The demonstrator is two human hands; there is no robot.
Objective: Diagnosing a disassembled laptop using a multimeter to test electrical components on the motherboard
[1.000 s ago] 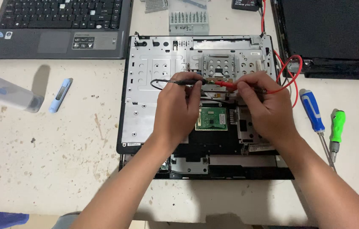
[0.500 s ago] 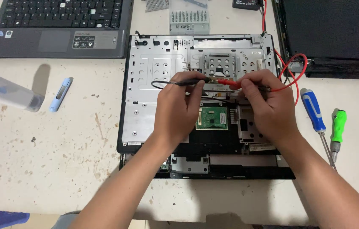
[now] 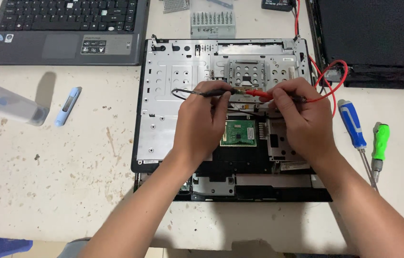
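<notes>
Holding black probe [image 3: 211,92] and red probe [image 3: 259,94] inside opened laptop chassis [image 3: 164,95].

Colours as recorded: the black probe [image 3: 211,92] in the left hand [image 3: 199,126] trailed a black lead, and the red probe [image 3: 259,94] in the right hand [image 3: 302,119] trailed a red lead [image 3: 328,79]. The opened laptop chassis [image 3: 178,76] showed a silver metal plate within a black frame, with a small green circuit board [image 3: 238,132]. One screwdriver [image 3: 352,125] had a blue-and-white handle, the other screwdriver [image 3: 380,141] a bright green one. The table [image 3: 58,181] was off-white, speckled brown. The second laptop [image 3: 66,28] was grey with black keys.
</notes>
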